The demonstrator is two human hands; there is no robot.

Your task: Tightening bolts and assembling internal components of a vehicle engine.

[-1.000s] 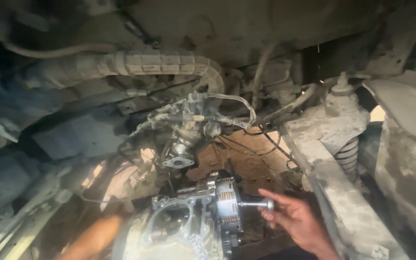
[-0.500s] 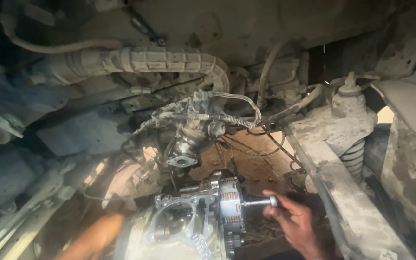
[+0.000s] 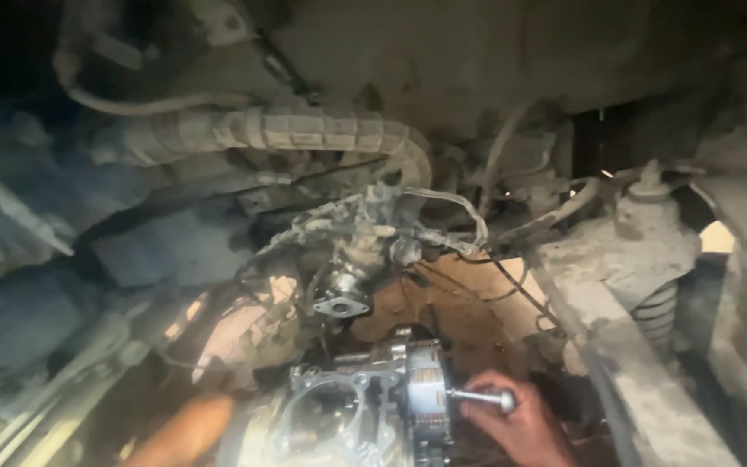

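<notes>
Shiny bare-metal engine casing [image 3: 347, 415] and glossy steel tool shaft [image 3: 477, 398]; dusty, matt ribbed exhaust pipe [image 3: 322, 130].

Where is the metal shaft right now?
In the head view, low and right of centre, the metal shaft sticks out rightward from the engine part, with the right hand gripping it just below the dusty carburettor.

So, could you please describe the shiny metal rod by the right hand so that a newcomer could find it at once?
Start at the bright metal engine part at the bottom centre, under the vehicle's dusty underside. From its finned right side a short rod sticks out sideways, over the right hand. It is the only polished, round-tipped piece among dull, dirty parts.
</notes>
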